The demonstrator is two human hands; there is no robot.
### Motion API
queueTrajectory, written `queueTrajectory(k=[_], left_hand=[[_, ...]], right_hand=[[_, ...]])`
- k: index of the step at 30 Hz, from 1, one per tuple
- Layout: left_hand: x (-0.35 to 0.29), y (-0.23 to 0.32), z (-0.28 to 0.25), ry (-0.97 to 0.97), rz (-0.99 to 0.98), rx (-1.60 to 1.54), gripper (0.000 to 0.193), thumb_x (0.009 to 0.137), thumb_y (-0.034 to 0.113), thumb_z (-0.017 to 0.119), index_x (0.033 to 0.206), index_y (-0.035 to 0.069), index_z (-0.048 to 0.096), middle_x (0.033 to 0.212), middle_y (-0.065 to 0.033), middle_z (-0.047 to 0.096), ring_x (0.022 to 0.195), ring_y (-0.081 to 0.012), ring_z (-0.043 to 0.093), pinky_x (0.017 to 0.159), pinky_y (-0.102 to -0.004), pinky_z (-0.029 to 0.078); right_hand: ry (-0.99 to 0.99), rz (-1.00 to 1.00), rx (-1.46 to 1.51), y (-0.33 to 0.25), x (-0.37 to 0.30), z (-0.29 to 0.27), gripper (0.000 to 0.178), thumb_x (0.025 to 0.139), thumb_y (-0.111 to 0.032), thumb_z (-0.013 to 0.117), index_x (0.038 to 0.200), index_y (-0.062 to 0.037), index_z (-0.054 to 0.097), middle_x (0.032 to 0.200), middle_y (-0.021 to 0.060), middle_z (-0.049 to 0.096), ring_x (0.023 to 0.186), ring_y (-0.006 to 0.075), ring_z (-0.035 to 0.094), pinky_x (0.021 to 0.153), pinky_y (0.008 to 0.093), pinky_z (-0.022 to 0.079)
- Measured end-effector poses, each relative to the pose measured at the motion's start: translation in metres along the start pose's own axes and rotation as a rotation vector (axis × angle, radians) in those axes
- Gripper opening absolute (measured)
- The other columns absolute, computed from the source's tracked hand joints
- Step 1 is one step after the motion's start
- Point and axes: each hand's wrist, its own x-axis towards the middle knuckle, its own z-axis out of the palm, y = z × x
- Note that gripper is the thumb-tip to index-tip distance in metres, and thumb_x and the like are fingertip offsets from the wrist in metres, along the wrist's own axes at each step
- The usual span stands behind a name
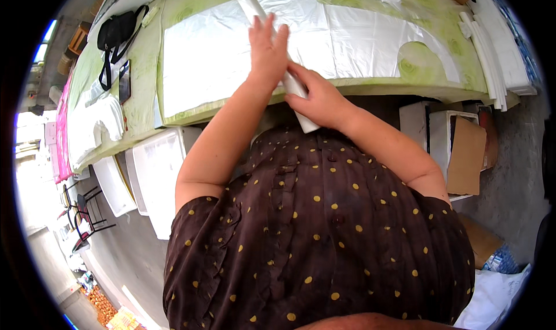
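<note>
A rolled bundle of white plastic bags [250,5] stands slanted in front of me over the green table [145,81]. My left hand [267,50] presses flat against the roll's upper middle, fingers up. My right hand [315,98] grips the roll lower down, near its bottom end by my chest. Flat white plastic bags [370,37] lie spread on the tabletop behind the roll. My brown dotted blouse fills the lower picture.
A black bag [116,31] and a dark tablet [124,81] lie on the table's left. White boxes [156,173] sit under the table on the left, cardboard and white boxes [457,144] on the right. Stacked white sheets [492,46] lie at the table's right end.
</note>
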Motion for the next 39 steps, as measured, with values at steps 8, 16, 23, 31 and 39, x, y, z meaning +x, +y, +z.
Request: queueTrajectory(k=[8, 16, 23, 31, 39], left_hand=[[0.04, -0.025, -0.009, -0.177, -0.074, -0.356, 0.054, 0.104, 0.022, 0.056, 0.154, 0.009, 0.042, 0.148, -0.0108, 0.054, 0.129, -0.019, 0.052, 0.111, -0.0332, 0.039], [0.135, -0.033, -0.037, -0.475, -0.627, -0.317, 0.073, 0.087, 0.01, 0.068, 0.155, 0.011, 0.042, 0.133, -0.004, 0.054, 0.083, -0.0094, 0.053, 0.068, -0.0262, 0.046], [0.142, -0.033, -0.036, -0.631, -0.412, -0.028, 0.064, 0.089, 0.013, 0.067, 0.15, 0.013, 0.05, 0.131, -0.0034, 0.054, 0.074, -0.008, 0.051, 0.065, -0.0231, 0.043], [0.161, -0.037, -0.016, -0.515, -0.681, -0.042, 0.055, 0.092, 0.056, 0.07, 0.115, 0.006, 0.069, 0.104, 0.0003, 0.06, 0.067, -0.0101, 0.045, 0.064, -0.0228, 0.044], [0.159, -0.025, -0.018, -0.479, -0.712, -0.056, 0.034, 0.092, 0.038, 0.07, 0.103, 0.005, 0.069, 0.081, 0.0016, 0.052, 0.071, -0.0111, 0.047, 0.06, -0.0241, 0.042]], right_hand=[[-0.075, 0.374, 0.215, 0.003, -0.051, -0.073, 0.07, 0.088, -0.015, 0.065, 0.155, -0.0177, 0.044, 0.129, 0.0105, 0.062, 0.113, 0.0192, 0.06, 0.1, 0.0322, 0.047], [-0.053, 0.419, 0.334, 0.024, -0.09, -0.09, 0.071, 0.089, -0.01, 0.063, 0.156, -0.0178, 0.043, 0.134, 0.0053, 0.057, 0.112, 0.015, 0.056, 0.1, 0.0288, 0.045], [-0.065, 0.498, 0.642, 0.026, -0.098, -0.099, 0.072, 0.091, -0.005, 0.059, 0.158, -0.0171, 0.038, 0.121, 0.0013, 0.057, 0.104, 0.0098, 0.052, 0.095, 0.0264, 0.044], [-0.04, 0.383, 0.42, 0.022, -0.097, -0.093, 0.069, 0.09, -0.007, 0.06, 0.156, -0.0157, 0.043, 0.132, 0.0035, 0.058, 0.111, 0.0121, 0.054, 0.098, 0.0269, 0.045], [-0.049, 0.364, 0.294, 0.012, -0.091, -0.093, 0.068, 0.087, -0.009, 0.061, 0.153, -0.0156, 0.047, 0.145, 0.0072, 0.054, 0.121, 0.016, 0.055, 0.104, 0.0285, 0.043]])
